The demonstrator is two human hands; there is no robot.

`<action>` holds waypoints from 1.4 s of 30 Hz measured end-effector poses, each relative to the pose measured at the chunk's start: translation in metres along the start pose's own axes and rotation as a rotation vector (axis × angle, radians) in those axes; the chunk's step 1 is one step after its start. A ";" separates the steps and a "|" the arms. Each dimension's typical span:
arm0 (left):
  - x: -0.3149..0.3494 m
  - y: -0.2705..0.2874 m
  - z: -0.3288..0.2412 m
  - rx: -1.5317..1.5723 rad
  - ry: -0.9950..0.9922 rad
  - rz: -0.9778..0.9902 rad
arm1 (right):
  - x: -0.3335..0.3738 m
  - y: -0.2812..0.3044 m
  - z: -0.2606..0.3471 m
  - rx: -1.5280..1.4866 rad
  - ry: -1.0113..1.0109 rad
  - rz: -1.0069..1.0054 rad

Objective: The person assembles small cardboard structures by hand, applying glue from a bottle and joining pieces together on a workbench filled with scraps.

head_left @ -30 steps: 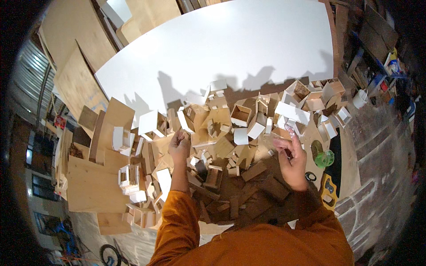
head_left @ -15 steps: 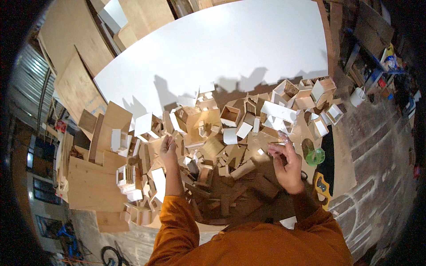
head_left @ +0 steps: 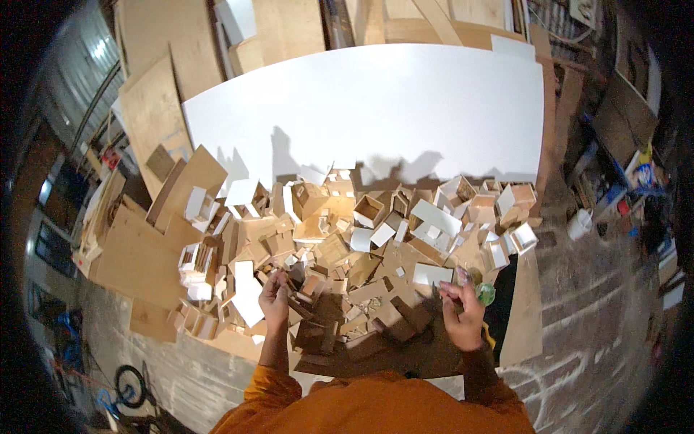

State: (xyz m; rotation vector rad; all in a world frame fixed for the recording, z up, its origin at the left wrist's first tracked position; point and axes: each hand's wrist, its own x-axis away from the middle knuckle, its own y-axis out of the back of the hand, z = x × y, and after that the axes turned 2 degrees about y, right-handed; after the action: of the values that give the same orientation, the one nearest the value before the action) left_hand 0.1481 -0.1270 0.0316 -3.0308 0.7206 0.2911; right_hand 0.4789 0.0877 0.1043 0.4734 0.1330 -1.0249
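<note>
We count two bare hands over the worktop (head_left: 522, 318), one flat white piece beside each of them, one green cup and one large white board (head_left: 361, 108) at the far side. The small box-shaped models (head_left: 335, 248) between and beyond the hands overlap too much, so we cannot give their exact number. They spread across the middle of the worktop, in a crowded group which reaches up to the white board.

Most of these models look wooden, pale brown and smooth, with straight edges; several have white faces. One is an open box (head_left: 369, 210) with thin walls, and another, at the left, is a slatted piece (head_left: 194, 262). The green cup (head_left: 486, 293) is round and looks translucent.

Our left hand (head_left: 275, 296) comes straight up from its orange sleeve, just to the right of the left white piece (head_left: 247, 300). Its fingers are bent with the tips close together, and we cannot tell if they pinch something. Our right hand (head_left: 463, 315) is near the right white piece (head_left: 432, 275) and next to the cup; its fingers are half curled and released, with the thumb standing apart
</note>
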 end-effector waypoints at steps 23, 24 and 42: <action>-0.118 -0.076 0.071 -0.344 0.291 -0.209 | -0.008 0.016 -0.023 0.034 0.088 0.013; -0.113 -0.089 0.050 -0.447 0.274 -0.192 | -0.007 0.018 -0.024 0.048 0.078 -0.009; -0.122 -0.099 0.028 -0.759 0.313 -0.271 | -0.017 0.039 -0.020 0.233 0.051 -0.052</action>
State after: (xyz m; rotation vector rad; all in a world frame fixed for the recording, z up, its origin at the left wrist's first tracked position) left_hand 0.0809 0.0177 0.0232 -3.9003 0.2054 0.0906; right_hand 0.5053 0.1265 0.1039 0.7109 0.0713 -1.0850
